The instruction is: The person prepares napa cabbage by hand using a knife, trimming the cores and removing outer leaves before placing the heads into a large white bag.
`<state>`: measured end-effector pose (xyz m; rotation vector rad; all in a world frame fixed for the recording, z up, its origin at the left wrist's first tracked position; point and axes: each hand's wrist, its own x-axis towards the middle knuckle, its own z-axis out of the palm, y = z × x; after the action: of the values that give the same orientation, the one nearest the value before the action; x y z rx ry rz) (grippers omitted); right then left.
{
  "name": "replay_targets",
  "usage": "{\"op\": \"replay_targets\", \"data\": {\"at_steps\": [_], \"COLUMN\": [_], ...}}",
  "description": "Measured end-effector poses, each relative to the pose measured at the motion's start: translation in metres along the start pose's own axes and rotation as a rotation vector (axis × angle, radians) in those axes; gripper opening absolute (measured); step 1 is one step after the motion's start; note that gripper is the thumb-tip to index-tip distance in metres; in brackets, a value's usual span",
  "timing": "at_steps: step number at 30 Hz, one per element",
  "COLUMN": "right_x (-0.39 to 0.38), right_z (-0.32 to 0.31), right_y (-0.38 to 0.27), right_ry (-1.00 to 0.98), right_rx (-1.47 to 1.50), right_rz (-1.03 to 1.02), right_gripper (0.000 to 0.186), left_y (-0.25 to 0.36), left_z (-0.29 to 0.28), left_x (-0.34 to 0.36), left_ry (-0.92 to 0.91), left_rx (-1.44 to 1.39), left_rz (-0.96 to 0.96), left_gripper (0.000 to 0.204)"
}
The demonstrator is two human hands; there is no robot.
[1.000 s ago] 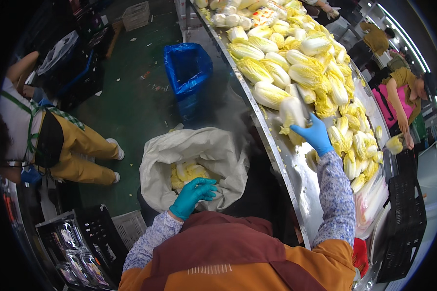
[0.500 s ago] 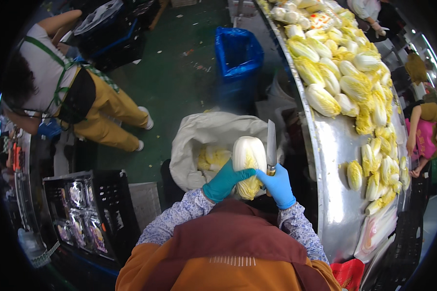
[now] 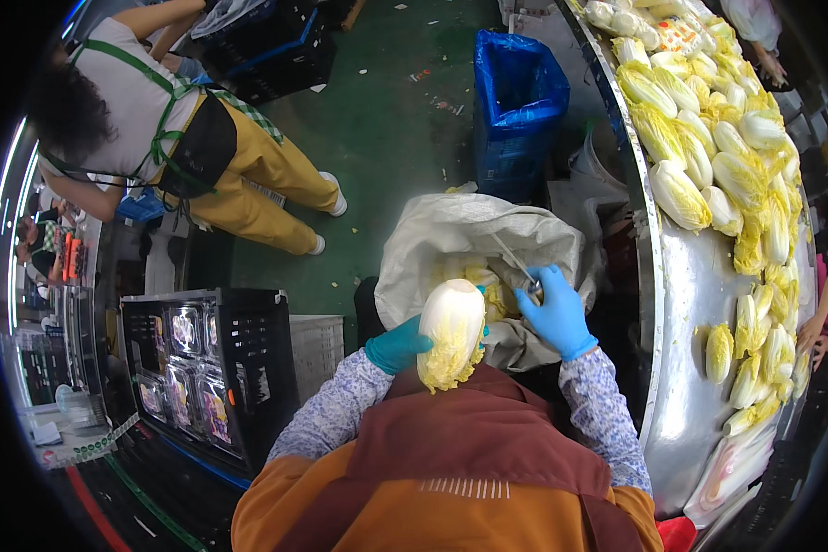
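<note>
A pale napa cabbage (image 3: 452,333) with a yellow leafy lower end is upright in my left hand (image 3: 395,347), whose teal glove grips it from the left, fingers partly hidden behind it. My right hand (image 3: 555,311), in a light blue glove, is closed on the handle of a knife (image 3: 511,255), whose thin blade slants up and left over the white woven sack (image 3: 465,214). Yellow leaves (image 3: 481,280) lie inside that sack. To my right, the steel worktable (image 3: 676,293) bears heaps of napa cabbages (image 3: 684,202).
A blue-lined bin (image 3: 519,90) stands beyond the sack. At left, a person (image 3: 253,166) in yellow trousers and green apron straps stands beside the aisle. A black crate of clear packages (image 3: 271,368) and a white crate (image 3: 316,359) sit nearby. A co-worker's hand (image 3: 770,64) appears across the worktable.
Since a second ago, my right hand left the pile with a cabbage and knife; the cabbage is now in my left hand. Since half a second ago, the knife has moved rightward, away from the cabbage.
</note>
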<state>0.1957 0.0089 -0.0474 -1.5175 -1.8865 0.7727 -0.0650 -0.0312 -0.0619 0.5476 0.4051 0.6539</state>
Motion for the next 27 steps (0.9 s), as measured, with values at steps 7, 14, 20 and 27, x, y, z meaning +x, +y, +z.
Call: {"op": "replay_targets", "data": {"at_steps": [7,14,20,27], "right_x": [-0.011,-0.013,-0.018,-0.029], "right_z": [-0.04,-0.036,-0.022,0.008], "right_y": [-0.045,-0.044,-0.036,0.018], "right_ry": [-0.179,-0.191,-0.195,-0.17], "right_rx": [-0.232,-0.341,-0.316,-0.182], "right_rz": [-0.298,-0.339,-0.345,-0.244], "right_gripper": [0.02,0.023,0.025,0.018], "left_y": [0.004,0.009,0.009,0.004], "left_z": [0.006,0.017,0.017,0.016], "left_x": [0.017,0.019,0.007,0.002], "left_ry": [0.202,0.133,0.174,0.18], "left_rx": [0.12,0.099,0.17,0.253], "left_rz": [-0.133,-0.155,-0.172,-0.193], "left_gripper": [0.09,0.084,0.082,0.086]}}
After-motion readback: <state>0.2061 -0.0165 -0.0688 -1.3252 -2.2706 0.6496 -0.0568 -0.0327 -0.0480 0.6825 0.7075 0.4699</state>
